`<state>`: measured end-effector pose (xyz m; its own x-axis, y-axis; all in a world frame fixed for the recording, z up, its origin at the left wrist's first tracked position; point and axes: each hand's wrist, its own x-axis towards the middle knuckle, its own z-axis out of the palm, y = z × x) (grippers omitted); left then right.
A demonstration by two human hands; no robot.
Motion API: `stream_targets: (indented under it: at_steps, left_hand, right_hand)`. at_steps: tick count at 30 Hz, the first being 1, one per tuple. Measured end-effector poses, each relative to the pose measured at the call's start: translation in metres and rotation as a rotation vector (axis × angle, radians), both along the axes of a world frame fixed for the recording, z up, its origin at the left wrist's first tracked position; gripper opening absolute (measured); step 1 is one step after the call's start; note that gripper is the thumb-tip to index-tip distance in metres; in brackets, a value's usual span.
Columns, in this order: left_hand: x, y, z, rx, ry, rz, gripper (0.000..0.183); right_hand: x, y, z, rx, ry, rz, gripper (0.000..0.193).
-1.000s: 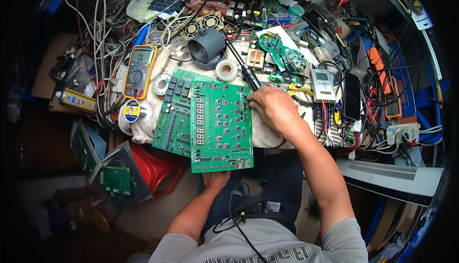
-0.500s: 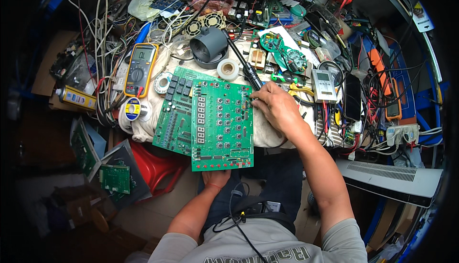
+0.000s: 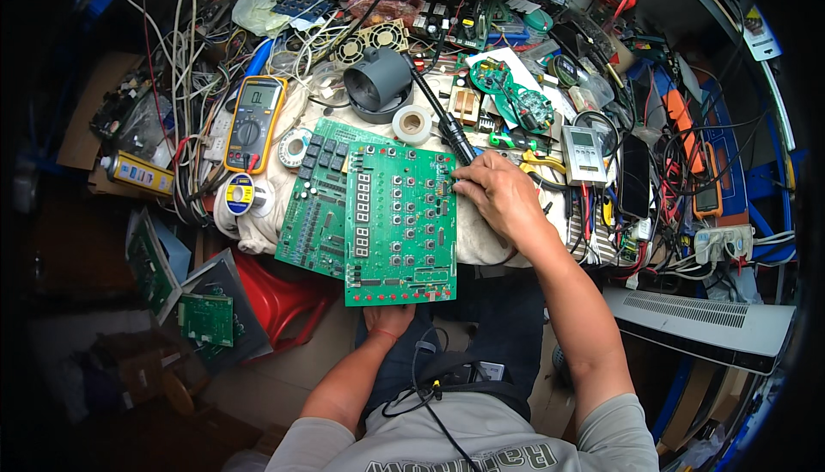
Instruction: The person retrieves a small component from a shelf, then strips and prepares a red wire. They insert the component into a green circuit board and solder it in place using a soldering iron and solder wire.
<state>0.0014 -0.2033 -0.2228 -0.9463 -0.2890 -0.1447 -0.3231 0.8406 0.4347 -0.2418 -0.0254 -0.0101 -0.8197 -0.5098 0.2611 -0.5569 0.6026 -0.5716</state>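
Note:
A green circuit board (image 3: pixel 419 244) with a white digit display, rows of push buttons and red parts along its lower edge overhangs the bench front. Under its near edge is my left hand (image 3: pixel 391 319), its fingers hidden by the board. My right hand (image 3: pixel 498 195) is at the upper right edge, thumb and fingers pinched together on the board's rim. Partly beneath it lies a second green circuit board (image 3: pixel 311 223) with black relays. A roll of white tape (image 3: pixel 412 125) and a black rod-shaped tool (image 3: pixel 451 133) lie just beyond the boards.
A yellow multimeter (image 3: pixel 255 124), a solder spool (image 3: pixel 239 195) and a grey plastic tube fitting (image 3: pixel 378 81) stand left and behind. To the right are green-handled (image 3: pixel 513 140) tools, a grey meter (image 3: pixel 583 154) and a black phone (image 3: pixel 634 176). Cables crowd both sides; a red stool (image 3: pixel 279 300) is below left.
Very little differs. The whole view has shifted slightly; both hands keep their places at the board.

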Motion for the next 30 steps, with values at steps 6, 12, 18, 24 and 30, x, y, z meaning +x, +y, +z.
stream_targets:
  at_steps: [6,12,18,24,30]
  left_hand:
    - [-0.0011,0.0002,0.0026,-0.007,-0.014,0.000,0.048]
    - [-0.0013,0.0002,0.0031,0.008,-0.045,0.003,0.048]
    - [-0.0013,0.0004,0.0029,0.002,-0.034,-0.006,0.049]
    - [-0.0014,-0.0006,0.0008,0.005,-0.041,-0.016,0.052]
    - [-0.0022,-0.0011,0.0018,0.018,-0.081,-0.021,0.053]
  right_hand:
    - [0.0019,-0.0005,-0.0024,0.005,0.064,-0.005,0.017]
    - [0.0048,-0.0005,-0.0051,-0.018,0.097,-0.009,0.018]
    - [0.0051,-0.0005,-0.0067,-0.016,0.140,-0.012,0.016]
    - [0.0081,-0.0024,-0.0087,-0.007,0.203,-0.026,0.015]
    - [0.0074,-0.0020,-0.0097,-0.023,0.202,-0.022,0.017]
